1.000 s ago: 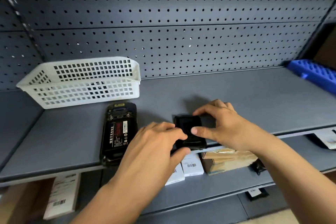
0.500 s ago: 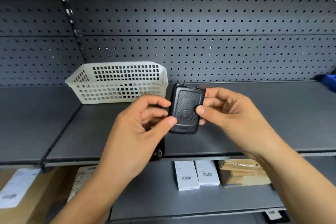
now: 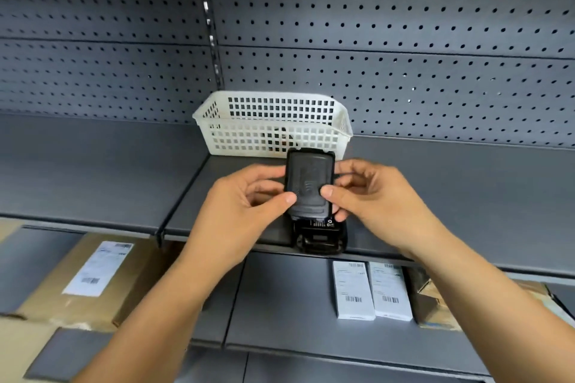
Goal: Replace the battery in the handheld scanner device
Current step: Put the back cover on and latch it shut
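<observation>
We hold the black cover [image 3: 309, 185] up at the centre of the frame with both hands, just above the scanner [image 3: 319, 235], which lies on the grey shelf [image 3: 435, 196] with only its near end showing below our fingers. Our left hand [image 3: 242, 211] pinches the cover's left edge, thumb on the face and fingers behind; our right hand [image 3: 373, 196] is closed on the right edge the same way. We judge this two-sided pinch keeps the piece square so we can line it up with the open back of the scanner, where printed markings are visible just under the cover's lower edge. Whether the battery is already seated we cannot tell; that part is hidden.

The cover is a rounded rectangle of matte black plastic with a faintly textured middle panel. The scanner's near end looks like hard black plastic with a chunky rim. Behind, in the upper middle, a white plastic basket [image 3: 273, 130] with a square-grid wall stands against the dark perforated metal back panel [image 3: 404, 56]. On the lower shelf sit two white boxes [image 3: 371, 289] with barcodes at lower right and a brown carton [image 3: 77, 283] at lower left.
</observation>
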Demonstrator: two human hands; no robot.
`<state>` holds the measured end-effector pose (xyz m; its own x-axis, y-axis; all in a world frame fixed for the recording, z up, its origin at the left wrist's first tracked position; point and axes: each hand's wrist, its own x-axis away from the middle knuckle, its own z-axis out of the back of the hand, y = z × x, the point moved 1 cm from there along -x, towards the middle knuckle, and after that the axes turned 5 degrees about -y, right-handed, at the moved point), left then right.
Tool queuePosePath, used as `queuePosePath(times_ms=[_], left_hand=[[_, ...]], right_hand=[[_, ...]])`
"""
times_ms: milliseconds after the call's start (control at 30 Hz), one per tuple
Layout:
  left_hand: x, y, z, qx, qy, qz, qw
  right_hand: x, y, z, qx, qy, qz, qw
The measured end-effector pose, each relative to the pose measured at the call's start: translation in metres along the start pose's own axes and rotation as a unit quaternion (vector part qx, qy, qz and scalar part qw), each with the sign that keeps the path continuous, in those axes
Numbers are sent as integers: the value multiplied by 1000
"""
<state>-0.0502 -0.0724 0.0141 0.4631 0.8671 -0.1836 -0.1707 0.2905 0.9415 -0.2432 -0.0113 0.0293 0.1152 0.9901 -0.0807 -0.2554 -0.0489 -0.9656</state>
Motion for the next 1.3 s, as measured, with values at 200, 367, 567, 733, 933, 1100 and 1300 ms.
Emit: queuePosePath(times_ms=[200, 367, 567, 733, 933, 1100, 1300], left_hand=[[-1, -11, -6, -7, -6, 12, 1000], [1, -9, -8, -28, -32, 16, 999], [3, -10, -8, -56, -65, 11, 996], [3, -9, -7, -106, -69, 9, 992], [3, -2, -6, -187, -67, -7, 980], [4, 0, -8, -213, -80, -18, 974], [5, -1, -7, -244, -101, -40, 964]], right_hand=[[4, 5, 2, 21, 16, -14, 1000], [11, 13, 5, 30, 32, -33, 998], [21, 16, 3, 26, 30, -32, 999], [22, 16, 1, 52, 32, -40, 997], [21, 19, -1, 106, 39, -38, 993], [21, 22, 0, 135, 40, -47, 989], [20, 22, 0, 164, 40, -53, 984]])
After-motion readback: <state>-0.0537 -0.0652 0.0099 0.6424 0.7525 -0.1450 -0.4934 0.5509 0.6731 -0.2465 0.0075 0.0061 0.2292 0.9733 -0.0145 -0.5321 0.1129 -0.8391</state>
